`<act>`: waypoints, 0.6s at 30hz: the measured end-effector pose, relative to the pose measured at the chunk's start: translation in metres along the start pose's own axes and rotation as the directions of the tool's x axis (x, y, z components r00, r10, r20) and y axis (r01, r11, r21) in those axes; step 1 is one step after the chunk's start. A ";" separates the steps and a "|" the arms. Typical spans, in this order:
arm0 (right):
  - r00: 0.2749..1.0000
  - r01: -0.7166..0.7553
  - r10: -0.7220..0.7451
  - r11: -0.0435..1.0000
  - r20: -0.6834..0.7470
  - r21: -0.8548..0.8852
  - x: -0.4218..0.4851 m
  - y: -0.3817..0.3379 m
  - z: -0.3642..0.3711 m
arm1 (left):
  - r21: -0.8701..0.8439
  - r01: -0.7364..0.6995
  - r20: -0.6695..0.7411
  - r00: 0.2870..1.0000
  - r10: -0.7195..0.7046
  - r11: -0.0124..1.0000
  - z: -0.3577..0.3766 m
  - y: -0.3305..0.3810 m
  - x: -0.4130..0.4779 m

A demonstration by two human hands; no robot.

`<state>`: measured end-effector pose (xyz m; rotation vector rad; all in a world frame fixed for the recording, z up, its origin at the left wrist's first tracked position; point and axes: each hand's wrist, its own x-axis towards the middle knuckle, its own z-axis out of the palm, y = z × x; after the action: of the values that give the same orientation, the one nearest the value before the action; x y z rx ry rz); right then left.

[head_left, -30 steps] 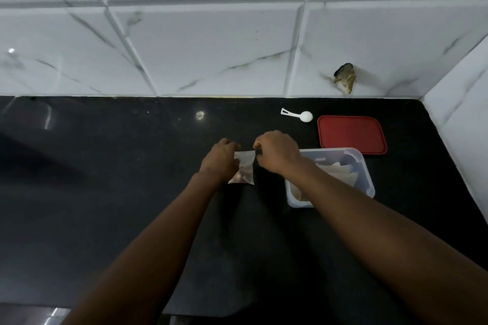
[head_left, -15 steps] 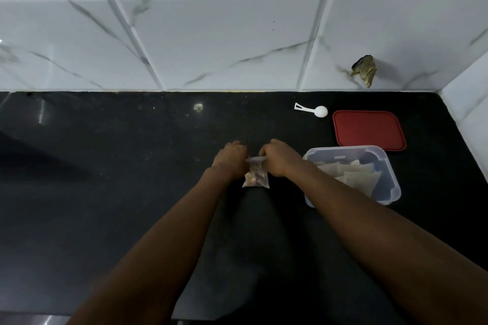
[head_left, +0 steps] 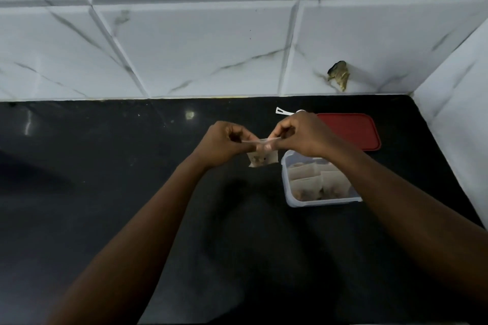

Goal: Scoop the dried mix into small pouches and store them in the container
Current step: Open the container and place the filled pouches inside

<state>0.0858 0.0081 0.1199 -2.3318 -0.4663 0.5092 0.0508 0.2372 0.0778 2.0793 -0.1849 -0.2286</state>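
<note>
A small clear pouch (head_left: 262,159) with brownish dried mix in its bottom hangs above the black counter. My left hand (head_left: 224,141) pinches the left end of its top strip and my right hand (head_left: 301,133) pinches the right end. Just right of the pouch stands a clear plastic container (head_left: 287,194) holding several filled pouches; my right forearm crosses over its right side. A white scoop (head_left: 284,111) lies behind my right hand, its bowl hidden by the hand.
The container's red lid (head_left: 353,129) lies flat behind the container. The black counter (head_left: 105,179) ends at a white marble-tiled wall at the back and on the right. A chipped hole (head_left: 339,77) shows in the back tiles.
Both hands have lifted the pouch off the counter and drawn a little apart, stretching its top strip. My right hand now covers the scoop's bowl.
</note>
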 end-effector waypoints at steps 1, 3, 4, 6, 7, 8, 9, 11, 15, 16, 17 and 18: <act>1.000 0.010 -0.010 0.999 -0.020 0.034 -0.008 0.001 -0.009 | -0.034 -0.026 -0.003 1.000 0.026 0.999 0.004 0.008 0.002; 0.997 0.046 -0.041 0.996 -0.062 0.081 -0.022 0.007 -0.024 | -0.083 -0.068 -0.010 0.998 0.067 0.994 0.013 0.023 0.005; 0.995 0.060 -0.053 0.994 -0.083 0.091 -0.030 0.012 -0.030 | -0.098 -0.082 -0.011 0.997 0.082 0.992 0.020 0.031 0.006; 0.993 0.057 -0.047 0.994 -0.104 0.093 -0.043 0.022 -0.040 | -0.123 -0.102 -0.006 0.995 0.102 0.987 0.036 0.044 0.009; 0.994 0.050 -0.040 0.994 -0.106 0.092 -0.048 0.028 -0.045 | -0.133 -0.104 -0.001 0.994 0.105 0.986 0.044 0.049 0.010; 0.994 0.045 -0.035 0.995 -0.106 0.086 -0.054 0.034 -0.049 | -0.139 -0.103 0.003 0.995 0.104 0.985 0.053 0.053 0.012; 0.994 0.042 -0.033 0.996 -0.104 0.082 -0.059 0.040 -0.052 | -0.143 -0.102 0.007 0.995 0.104 0.985 0.061 0.058 0.013; 0.995 0.032 -0.023 0.995 -0.100 0.097 -0.070 0.053 -0.058 | -0.141 -0.103 0.020 0.994 0.107 0.985 0.077 0.064 0.015; 0.996 -0.013 0.028 0.986 -0.090 0.164 -0.089 0.078 -0.065 | -0.124 -0.066 0.032 0.997 0.070 0.990 0.105 0.072 0.015; 0.996 -0.025 0.038 0.986 -0.079 0.166 -0.093 0.083 -0.067 | -0.113 -0.052 0.030 0.998 0.055 0.992 0.111 0.073 0.015; 0.997 -0.035 0.046 0.986 -0.063 0.163 -0.096 0.088 -0.067 | -0.100 -0.039 0.032 0.999 0.042 0.994 0.117 0.075 0.015; 0.998 -0.045 0.053 0.986 -0.045 0.159 -0.099 0.093 -0.068 | -0.087 -0.025 0.037 0.999 0.029 0.996 0.123 0.076 0.014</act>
<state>0.0504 -0.1394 0.1244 -2.2022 -0.3341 0.4931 0.0326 0.0933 0.0829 1.9864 -0.2224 -0.2560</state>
